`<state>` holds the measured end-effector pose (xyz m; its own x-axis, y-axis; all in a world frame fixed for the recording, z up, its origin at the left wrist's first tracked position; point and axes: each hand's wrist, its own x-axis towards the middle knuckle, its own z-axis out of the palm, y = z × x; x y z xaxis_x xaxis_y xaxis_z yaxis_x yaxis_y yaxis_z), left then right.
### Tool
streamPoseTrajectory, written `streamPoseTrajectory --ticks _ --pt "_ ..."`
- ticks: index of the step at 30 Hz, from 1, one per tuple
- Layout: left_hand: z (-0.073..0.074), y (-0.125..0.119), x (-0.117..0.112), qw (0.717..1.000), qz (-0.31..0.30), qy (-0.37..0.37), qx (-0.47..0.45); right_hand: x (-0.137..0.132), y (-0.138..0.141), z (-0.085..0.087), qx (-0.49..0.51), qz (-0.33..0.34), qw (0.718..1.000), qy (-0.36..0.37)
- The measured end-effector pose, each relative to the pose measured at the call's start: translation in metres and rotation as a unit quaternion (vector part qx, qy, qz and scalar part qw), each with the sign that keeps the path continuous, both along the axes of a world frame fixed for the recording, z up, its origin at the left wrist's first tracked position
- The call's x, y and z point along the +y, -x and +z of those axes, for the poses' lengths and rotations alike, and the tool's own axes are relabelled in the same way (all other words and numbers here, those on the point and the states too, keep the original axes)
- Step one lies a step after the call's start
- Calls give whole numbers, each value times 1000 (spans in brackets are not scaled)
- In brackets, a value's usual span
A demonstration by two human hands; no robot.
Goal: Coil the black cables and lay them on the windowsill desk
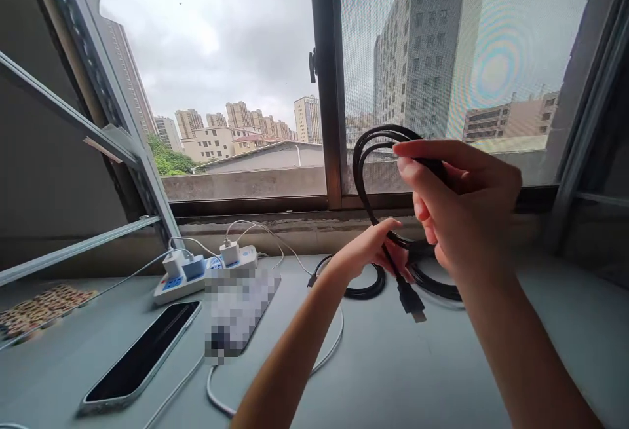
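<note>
Closest to the camera, at the right of the frame, the right hand is raised, and upper loops of a black cable are pinched between its thumb and curled fingers. Behind it, the whole upper part of the frame is filled by a window, through which buildings and a cloudy sky are seen. Across the lower part is spread a pale table. Upper left is crossed by a metal rack. At the centre, just below the right hand, the left hand is placed at the lower part of the cable, with the thumb lifted; how firmly it is closed cannot be told. Lower left, a phone is laid with its dark screen upward, and beside it a flat object is blurred. Above them, a white power strip is set, into which chargers are plugged. Just below the left hand, the cable's black plug is seen hanging, its metal end pointed downward.
</note>
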<state>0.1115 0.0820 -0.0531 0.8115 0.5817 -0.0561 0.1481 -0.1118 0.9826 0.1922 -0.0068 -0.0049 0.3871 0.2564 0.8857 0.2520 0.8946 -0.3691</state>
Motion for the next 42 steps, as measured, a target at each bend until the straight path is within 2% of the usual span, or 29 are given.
streamPoseTrajectory --ticks 3,9,11,15,19,23,28,30,32,34,37,39,42 --pt "3 3 2 996 -86 19 4 1 3 -1 -6 11 999 -33" --pt "19 20 1 979 -179 -5 93 1 -1 -1 -20 90 993 -71" --pt "21 24 1 979 -182 13 92 -1 -2 -1 -37 100 992 -74" --pt "16 25 5 994 -100 39 -6 -9 -3 -1 -42 107 992 -50" --pt "12 22 10 989 -10 -9 -147 -11 -5 -1 -34 132 990 -38" --pt "14 17 12 965 36 -24 -259 1 -12 2 2 151 988 -3" --pt "19 14 14 908 99 12 -407 35 -26 1 95 168 979 58" --pt "21 16 16 896 129 1 -424 50 -31 -4 113 139 981 80" --pt "23 20 19 893 158 -33 -420 63 -34 -11 101 72 988 98" --pt "26 26 21 893 187 -78 -401 70 -34 -16 53 -31 994 89" --pt "32 37 22 902 215 -116 -357 71 -31 -19 -60 -167 983 47" --pt "37 44 19 910 218 -124 -330 68 -29 -19 -122 -179 976 31" --pt "45 52 13 923 213 -130 -294 63 -28 -16 -161 -131 978 36"
